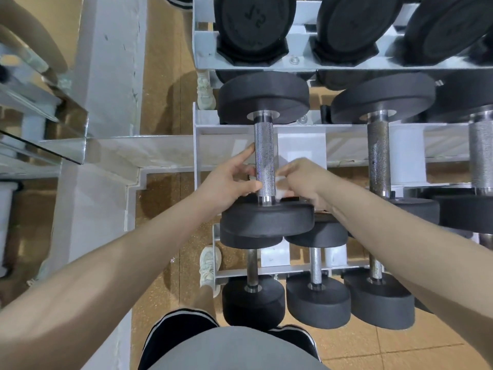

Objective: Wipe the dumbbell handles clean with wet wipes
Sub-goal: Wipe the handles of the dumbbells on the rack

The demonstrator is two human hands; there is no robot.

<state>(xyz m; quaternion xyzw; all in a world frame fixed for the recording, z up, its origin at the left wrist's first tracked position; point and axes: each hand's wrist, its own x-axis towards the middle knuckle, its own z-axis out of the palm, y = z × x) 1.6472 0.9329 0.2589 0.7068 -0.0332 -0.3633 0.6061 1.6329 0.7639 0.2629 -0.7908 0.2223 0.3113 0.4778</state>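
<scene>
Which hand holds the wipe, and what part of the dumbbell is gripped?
The right hand pinches the white wipe against the knurled handle near its lower end; the left hand grips that end opposite.

Lighting: bright, even, overhead. Glare: mirror (pixel 53 124) at nine o'clock. Shadows: soft, on floor (pixel 165 84) toward eleven. Distortion: wide-angle bending at edges. Blur: slight, at corners.

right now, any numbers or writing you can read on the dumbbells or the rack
"25": raised number on the end face of the top-left dumbbell, seen rotated, so the reading is likely but not certain.
The end face of the next dumbbell has a faint mark, too blurred to read.
Nothing else legible on the rack.
</scene>
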